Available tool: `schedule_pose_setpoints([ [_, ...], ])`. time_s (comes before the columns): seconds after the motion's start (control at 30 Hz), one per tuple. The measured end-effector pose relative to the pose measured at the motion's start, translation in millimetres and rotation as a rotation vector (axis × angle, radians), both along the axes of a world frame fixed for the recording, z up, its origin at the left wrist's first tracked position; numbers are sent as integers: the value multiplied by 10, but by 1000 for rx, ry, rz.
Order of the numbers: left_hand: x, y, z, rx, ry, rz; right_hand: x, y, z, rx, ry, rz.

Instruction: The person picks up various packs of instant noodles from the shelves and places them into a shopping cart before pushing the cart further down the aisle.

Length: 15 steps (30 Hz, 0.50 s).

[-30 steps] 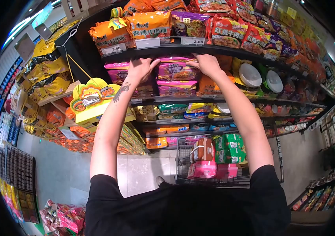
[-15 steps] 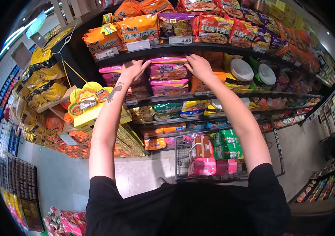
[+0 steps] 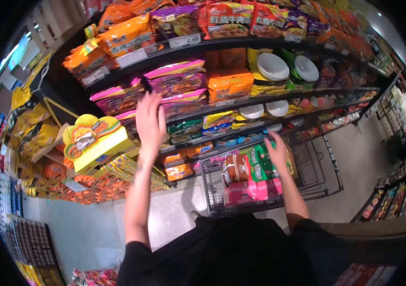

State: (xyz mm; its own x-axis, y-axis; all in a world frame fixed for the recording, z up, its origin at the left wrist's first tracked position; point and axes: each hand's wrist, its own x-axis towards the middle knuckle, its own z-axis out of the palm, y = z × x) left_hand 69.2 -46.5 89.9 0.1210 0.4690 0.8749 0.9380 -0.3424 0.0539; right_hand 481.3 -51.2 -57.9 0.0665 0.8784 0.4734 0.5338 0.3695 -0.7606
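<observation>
My left hand (image 3: 151, 121) is raised in front of the shelf with its fingers stretched out and nothing in them. Just behind its fingertips, pink-and-purple instant noodle packs (image 3: 176, 78) lie stacked on the shelf. Lower and to the right, my right hand (image 3: 276, 151) has its fingers apart and overlaps green noodle packs (image 3: 259, 164) in the wire cart (image 3: 212, 191). Beside these in the cart are a brown pack (image 3: 236, 168) and bright pink packs (image 3: 241, 192).
An orange noodle pack (image 3: 230, 86) and white bowls (image 3: 273, 66) stand to the right of the pink stacks. Orange, purple and red packs line the upper shelf (image 3: 164, 51). A yellow display box (image 3: 102, 150) juts out at left, above the tiled floor (image 3: 164, 205).
Both hands have come away from the pink packs. My right hand has dropped down to the cart, and my left has pulled back below the packs. The view has shifted to the right.
</observation>
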Motion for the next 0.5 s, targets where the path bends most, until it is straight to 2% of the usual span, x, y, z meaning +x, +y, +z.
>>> schedule_pose_setpoints([
  [0.03,151,-189,-304,-59,-115,-66,309,-278,-450,-106,29,-140],
  [0.07,313,-333,-671,-164,-262,-155,548,-652,-629,-115,-29,-266],
  [0.1,432,-452,-1121,-352,-346,-202,729,-1000,-715,-334,90,-402],
  [0.13,548,-562,-1534,-582,-430,-270,1165,-1266,-1366,-142,11,-460],
  [0.17,646,-688,-2088,-719,-502,-253,1181,-1610,-1226,-205,98,-581],
  [0.23,786,-953,-2972,-884,-531,-99,1406,-2108,-1458,-263,168,-773],
  [0.3,791,-1073,-3818,-1070,-705,7,1440,-2363,-1487,-366,111,-959],
  [0.43,781,-886,-4254,-1311,-946,160,1521,-2415,-1827,-324,150,-1090],
  [0.5,788,-766,-4229,-1398,-1306,-27,1514,-2279,-2052,-346,-79,-1195],
])
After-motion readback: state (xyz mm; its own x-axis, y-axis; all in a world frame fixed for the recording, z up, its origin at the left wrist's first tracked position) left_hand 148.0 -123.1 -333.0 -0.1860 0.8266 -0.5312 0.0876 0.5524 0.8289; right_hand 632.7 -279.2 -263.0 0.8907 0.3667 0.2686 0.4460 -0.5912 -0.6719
